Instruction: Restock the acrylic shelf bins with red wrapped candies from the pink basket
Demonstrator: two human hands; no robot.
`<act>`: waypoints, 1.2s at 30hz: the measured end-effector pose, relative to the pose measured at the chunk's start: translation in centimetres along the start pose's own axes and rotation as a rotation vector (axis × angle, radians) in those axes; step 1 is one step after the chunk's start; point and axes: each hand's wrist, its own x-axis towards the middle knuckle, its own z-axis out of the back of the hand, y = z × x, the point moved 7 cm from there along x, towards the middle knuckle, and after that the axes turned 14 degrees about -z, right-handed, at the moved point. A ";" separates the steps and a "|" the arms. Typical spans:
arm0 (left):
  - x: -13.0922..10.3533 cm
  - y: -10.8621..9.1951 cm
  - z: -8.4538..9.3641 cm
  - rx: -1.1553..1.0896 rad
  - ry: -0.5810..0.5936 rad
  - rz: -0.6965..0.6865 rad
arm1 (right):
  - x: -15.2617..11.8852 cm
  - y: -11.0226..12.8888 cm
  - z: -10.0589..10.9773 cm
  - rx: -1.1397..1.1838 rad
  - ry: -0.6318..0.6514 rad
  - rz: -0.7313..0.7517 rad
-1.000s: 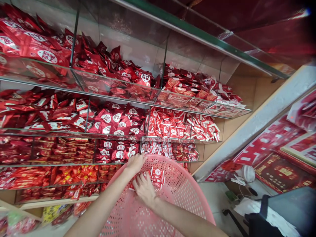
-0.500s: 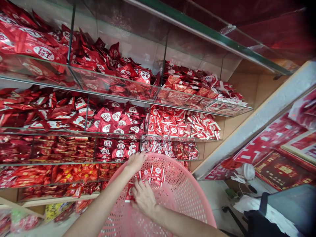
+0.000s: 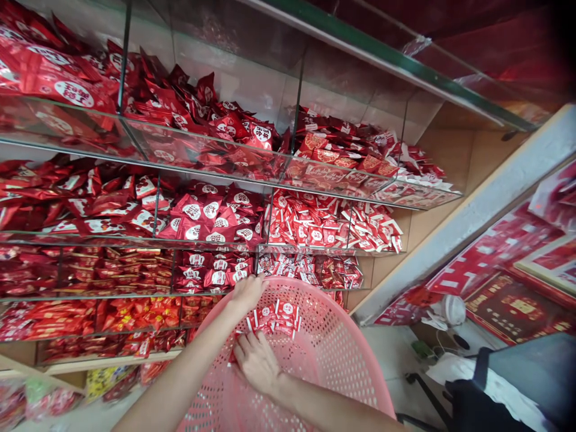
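Observation:
A pink perforated plastic basket (image 3: 355, 354) stands in front of me, tilted toward the shelves. My left hand (image 3: 249, 294) is closed over its far rim. Down inside the basket is my right hand (image 3: 257, 362), back upward, fingers curled over a small red packet (image 3: 232, 356). Most of that packet is hidden beneath the fingers. Just beyond the right hand, several small red-and-white packets (image 3: 275, 315) lie together on the basket's far inner side.
Glass-fronted shelves (image 3: 202, 159) filled with red wrapped packets rise ahead, divided into compartments. A pale post (image 3: 459, 222) slants along their right end. At lower right are a dark chair-like object (image 3: 472, 396) and a white cup (image 3: 452, 309). Bagged goods (image 3: 49, 396) lie at lower left.
My right hand has shifted slightly left and down inside the basket, covering more of the red packet. My left hand stays on the rim. The view has moved slightly.

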 end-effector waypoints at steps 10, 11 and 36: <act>-0.1 0.0 -0.2 0.004 -0.001 -0.018 | -0.5 0.5 -0.2 0.124 0.151 -0.131; -0.1 0.0 -0.2 0.007 -0.006 -0.022 | -0.4 0.3 -0.3 0.117 0.165 -0.155; -0.1 0.2 0.1 -0.007 -0.012 -0.003 | 8.0 -19.3 25.3 0.307 -0.472 -0.611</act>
